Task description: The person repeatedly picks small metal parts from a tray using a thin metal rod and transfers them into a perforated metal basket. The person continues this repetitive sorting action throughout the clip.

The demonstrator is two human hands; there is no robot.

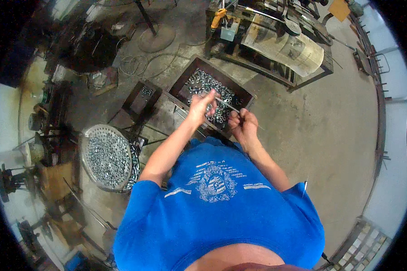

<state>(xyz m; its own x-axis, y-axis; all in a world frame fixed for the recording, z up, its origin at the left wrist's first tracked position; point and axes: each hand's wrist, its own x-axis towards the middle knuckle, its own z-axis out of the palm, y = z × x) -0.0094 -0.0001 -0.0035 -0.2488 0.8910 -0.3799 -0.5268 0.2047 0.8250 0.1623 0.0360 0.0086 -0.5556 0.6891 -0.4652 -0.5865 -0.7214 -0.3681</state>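
Note:
A thin metal rod (227, 105) slants between my two hands, above a dark metal tray (178, 86) of loose hex nuts (208, 81). My left hand (201, 107) is closed with thumb and fingers at the rod's upper left end. Whether a nut is also pinched there is too small to tell. Wrapped round the rod's lower right part is my right hand (244, 124), near the tray's right corner. Both hands are over or beside the tray's near side, and they hide some of the nuts.
At my left stands a round perforated pan (83, 156) heaped with nuts. A smaller dark box (138, 101) with a few pieces sits left of the tray. Ahead right is a workbench (309, 81) with newspaper (285, 47) and an orange-handled air gun (218, 19). A hose (160, 55) lies on the floor.

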